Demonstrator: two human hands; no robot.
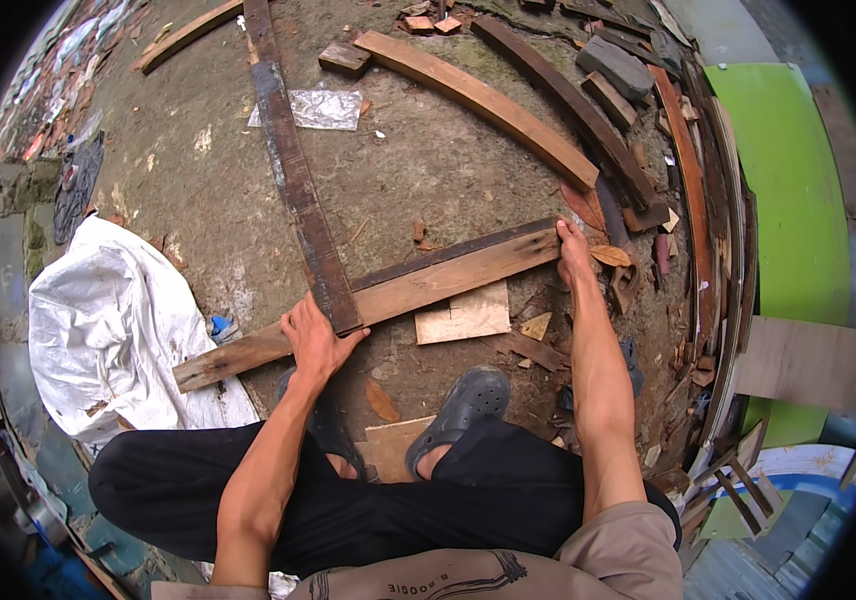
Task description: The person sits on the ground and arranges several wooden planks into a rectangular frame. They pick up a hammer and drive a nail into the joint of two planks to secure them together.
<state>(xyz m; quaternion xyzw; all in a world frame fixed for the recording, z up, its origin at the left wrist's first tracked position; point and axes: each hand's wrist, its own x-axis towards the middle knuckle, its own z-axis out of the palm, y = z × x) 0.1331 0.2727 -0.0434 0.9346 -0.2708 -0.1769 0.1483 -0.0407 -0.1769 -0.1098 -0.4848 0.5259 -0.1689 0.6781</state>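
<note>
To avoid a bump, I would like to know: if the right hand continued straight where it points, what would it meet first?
Probably the reddish leaf just beyond the right hand, then the light-brown beam. Depth is unclear, so the hand may pass above the leaf.

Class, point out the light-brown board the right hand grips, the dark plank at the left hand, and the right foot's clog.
Light-brown board [403,293]: head view, on its long side face.
Dark plank [293,170]: head view, around mid-length.
Clog [461,412]: head view, on its upper.
</note>
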